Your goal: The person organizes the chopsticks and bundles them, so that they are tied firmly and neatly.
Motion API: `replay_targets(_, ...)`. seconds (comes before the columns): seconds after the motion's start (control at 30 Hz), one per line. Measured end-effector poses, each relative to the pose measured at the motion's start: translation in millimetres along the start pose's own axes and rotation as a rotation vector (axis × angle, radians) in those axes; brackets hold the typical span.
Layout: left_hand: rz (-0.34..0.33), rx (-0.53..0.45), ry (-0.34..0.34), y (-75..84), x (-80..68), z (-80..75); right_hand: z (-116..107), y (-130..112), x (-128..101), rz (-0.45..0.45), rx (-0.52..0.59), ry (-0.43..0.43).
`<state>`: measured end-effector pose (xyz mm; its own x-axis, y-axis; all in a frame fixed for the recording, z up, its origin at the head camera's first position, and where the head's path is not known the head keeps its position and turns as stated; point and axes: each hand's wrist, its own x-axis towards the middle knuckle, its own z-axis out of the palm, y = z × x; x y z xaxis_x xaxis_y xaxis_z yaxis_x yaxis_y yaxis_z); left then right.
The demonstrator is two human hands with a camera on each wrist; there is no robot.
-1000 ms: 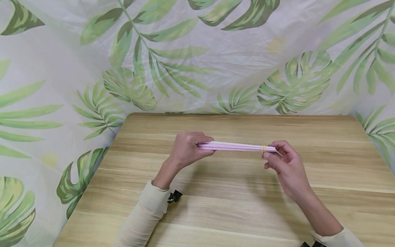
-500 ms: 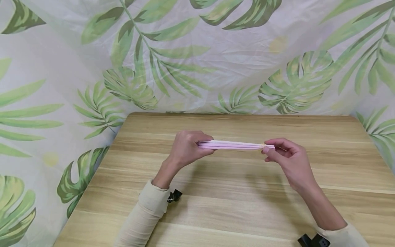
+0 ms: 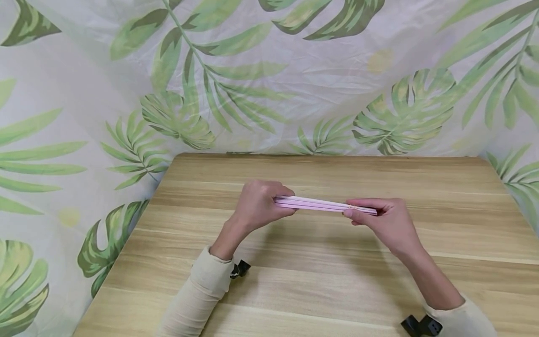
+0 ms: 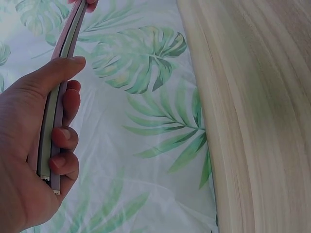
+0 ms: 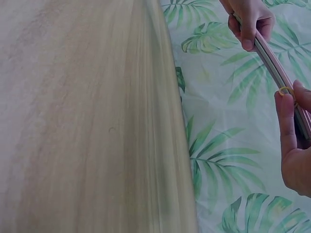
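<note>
A bundle of long, slim pastel chopsticks (image 3: 313, 204) in pink and lilac, with green showing in the left wrist view, is held level above the table. My left hand (image 3: 263, 203) grips its left end, thumb along one side and fingers curled round the other; the squared ends show near the palm in the left wrist view. A yellow rubber band (image 5: 285, 90) circles the bundle near its right end. My right hand (image 3: 391, 222) pinches the bundle right at the band, thumb in front. The sticks' right tips poke out toward its palm.
Beneath both hands is a wood-grain table (image 3: 294, 290) with rounded far corners. A leaf-patterned cloth (image 3: 252, 93) hangs behind it and along the sides. Small black wrist cameras (image 3: 422, 325) sit at the pale sleeves (image 3: 202, 285).
My right hand has slid left along the bundle, the rubber band moving left with it from near the tips. The bundle's right end has dipped slightly. My left hand keeps its grip.
</note>
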<state>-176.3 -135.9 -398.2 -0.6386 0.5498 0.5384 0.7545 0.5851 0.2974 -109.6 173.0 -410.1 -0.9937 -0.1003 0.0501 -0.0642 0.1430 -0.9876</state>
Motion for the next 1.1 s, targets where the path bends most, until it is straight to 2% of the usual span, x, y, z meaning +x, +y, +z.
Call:
replay_targets(0.3, -0.019, -0.019, 0.023, 2.6, -0.3, -0.4, 6, -6, 6, 0.034, -0.056, -0.002)
replay_targets(0.5, -0.012, -0.011, 0.026, 2.2, -0.4, -0.1, 12, -8, 10, 0.037, -0.018, -0.057)
replay_targets(0.67, -0.028, -0.023, 0.038, 0.9, 0.3, -1.8, 5, -10, 10, -0.041, -0.036, -0.079)
replay_targets(0.87, -0.085, -0.030, 0.049, -1.1, 0.2, -5.1, -8, -11, 10, -0.145, -0.020, -0.024)
replay_targets(0.97, -0.092, -0.034, 0.045, -1.6, 0.1, -5.9, -9, -8, 10, -0.182, -0.016, -0.009)
replay_targets(1.1, -0.085, -0.039, 0.035, -1.7, 0.3, -5.9, -7, -5, 9, -0.198, -0.069, 0.003)
